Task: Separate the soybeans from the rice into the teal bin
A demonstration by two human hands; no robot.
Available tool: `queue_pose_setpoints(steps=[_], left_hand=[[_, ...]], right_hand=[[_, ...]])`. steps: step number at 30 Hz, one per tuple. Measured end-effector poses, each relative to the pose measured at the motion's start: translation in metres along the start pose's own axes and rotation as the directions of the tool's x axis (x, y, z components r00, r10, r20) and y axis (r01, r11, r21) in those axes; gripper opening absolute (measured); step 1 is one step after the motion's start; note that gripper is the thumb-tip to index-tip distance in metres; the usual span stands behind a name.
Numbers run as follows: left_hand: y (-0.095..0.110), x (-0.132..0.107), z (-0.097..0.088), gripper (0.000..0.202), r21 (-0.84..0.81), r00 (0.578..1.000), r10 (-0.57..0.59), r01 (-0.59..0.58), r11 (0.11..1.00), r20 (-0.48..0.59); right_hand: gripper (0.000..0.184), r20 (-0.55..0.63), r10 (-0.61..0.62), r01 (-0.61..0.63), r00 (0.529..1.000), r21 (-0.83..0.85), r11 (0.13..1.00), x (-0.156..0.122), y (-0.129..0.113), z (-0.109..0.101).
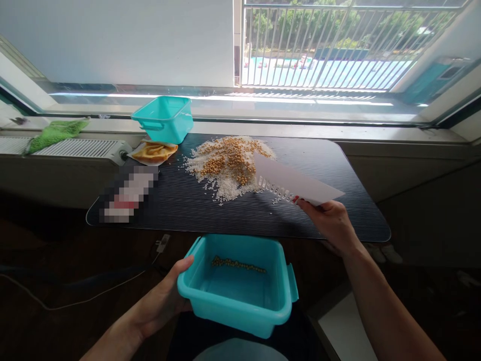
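My left hand (pixel 169 286) grips the left rim of a turquoise plastic bin (pixel 240 301), its thumb over the edge. The bin is held below the table's front edge, and a thin row of yellowish beans lies along its far bottom. In my right hand (pixel 334 220) is a white sheet of card (pixel 296 178) with a row of cut slots along its lower edge. The card's far left end touches or hangs just over a pile of white rice (pixel 229 188) mixed with beans (pixel 214 165) on the table. Some grains lie scattered under the card.
The dark table (pixel 180 200) has rounded corners. At its back left stands a second turquoise bin (pixel 165 120), with a folded yellow cloth (pixel 154 152) in front. A green cloth (pixel 56 133) lies on the radiator (pixel 86 148). A white cable (pixel 93 301) runs across the floor.
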State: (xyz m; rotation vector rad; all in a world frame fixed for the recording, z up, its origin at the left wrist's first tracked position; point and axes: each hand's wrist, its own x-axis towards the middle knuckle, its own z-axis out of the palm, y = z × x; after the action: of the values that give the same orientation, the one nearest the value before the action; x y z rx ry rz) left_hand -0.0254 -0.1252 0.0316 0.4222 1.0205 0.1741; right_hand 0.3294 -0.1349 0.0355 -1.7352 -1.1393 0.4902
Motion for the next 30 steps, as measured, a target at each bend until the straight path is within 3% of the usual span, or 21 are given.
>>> queue_pose_setpoints(steps=[5,11,16,24,30], left_hand=[[0.002,0.001,0.002,0.081,-0.001,1.000,-0.001,0.001,1.000,-0.007],[0.000,0.003,0.001,0.080,-0.005,1.000,0.015,-0.015,1.000,-0.009],[0.000,0.000,0.003,0.077,-0.014,1.000,0.010,-0.010,1.000,-0.005],[-0.001,0.003,0.005,0.078,-0.007,1.000,0.009,-0.008,1.000,0.017],[-0.001,0.003,0.003,0.077,-0.003,1.000,-0.005,0.005,1.000,0.014]], right_hand=[[0.029,-0.041,0.022,-0.024,0.999,-0.052,0.998,-0.004,0.003,-0.004],[0.028,0.031,-0.003,0.002,1.000,0.018,1.000,-0.008,-0.002,-0.004],[0.029,0.015,-0.007,0.007,1.000,0.010,1.000,-0.011,-0.004,-0.008],[0.030,0.129,0.019,-0.018,0.991,-0.011,1.000,-0.015,-0.005,-0.012],[0.028,0.104,0.026,-0.029,0.994,0.025,0.999,-0.015,-0.008,-0.012]])
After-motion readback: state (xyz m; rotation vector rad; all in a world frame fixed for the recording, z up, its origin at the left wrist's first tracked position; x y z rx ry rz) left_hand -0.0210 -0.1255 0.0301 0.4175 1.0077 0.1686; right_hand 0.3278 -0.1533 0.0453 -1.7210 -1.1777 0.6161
